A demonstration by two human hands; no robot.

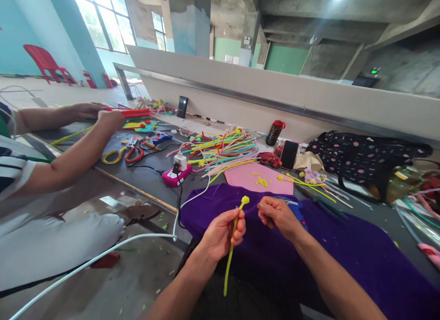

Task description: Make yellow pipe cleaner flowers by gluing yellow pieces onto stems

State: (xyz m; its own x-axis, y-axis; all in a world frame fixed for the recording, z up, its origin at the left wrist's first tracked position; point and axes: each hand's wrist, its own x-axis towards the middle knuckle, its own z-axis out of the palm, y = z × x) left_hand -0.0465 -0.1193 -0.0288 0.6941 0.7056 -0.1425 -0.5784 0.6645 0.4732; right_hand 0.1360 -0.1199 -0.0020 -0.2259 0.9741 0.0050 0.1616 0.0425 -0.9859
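Observation:
Between the thumb and fingers of my left hand (223,233) is a yellow pipe cleaner (228,269), its rounded, knotted head pointing up and its stem hanging below. Just to the right, my right hand (279,215) is closed in a pinch, apart from the head. Whatever its fingertips hold, if anything, is too small to make out. Under both hands spreads a purple cloth (206,205). Beyond it a pink mat (240,175) carries small yellow scraps (263,181). More yellow stems with rounded heads (305,181) lie right of the mat.
Bundled coloured pipe cleaners (223,148) lie behind a magenta power strip (177,174). A white cable (130,240) crosses the left side. A co-worker's hands (112,119) hold red pipe cleaners (132,113). Scissors (134,155), a phone (289,155), a bottle (275,133) and a dark bag (364,157) stand around.

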